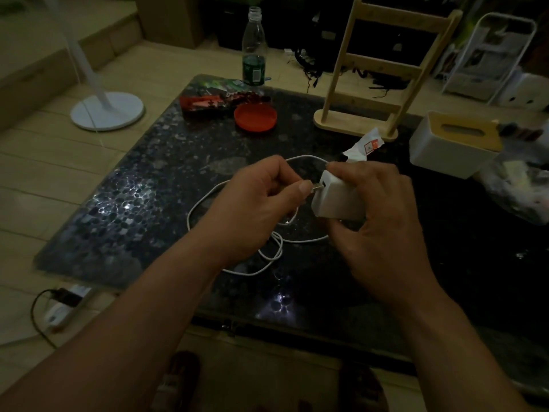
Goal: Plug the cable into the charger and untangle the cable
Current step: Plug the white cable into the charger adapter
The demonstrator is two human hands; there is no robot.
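Both forearms reach up from the bottom of the frame over a dark speckled table [124,221]. Right hand [383,233] at centre right grips the white charger [338,200], fingers wrapped round its body, port face turned left. Left hand [258,200] pinches the plug [315,187] between thumb and fingers — its tip sits at the charger's face, though whether it is seated cannot be told. Under the hands the white cable [205,200] lies in loose crossing loops on the table. Farther up — a red lid [255,115], snack wrappers [208,99], a wooden rack [383,66] and a bottle [253,49] at top centre; a white tissue box [439,150] sits at the right.
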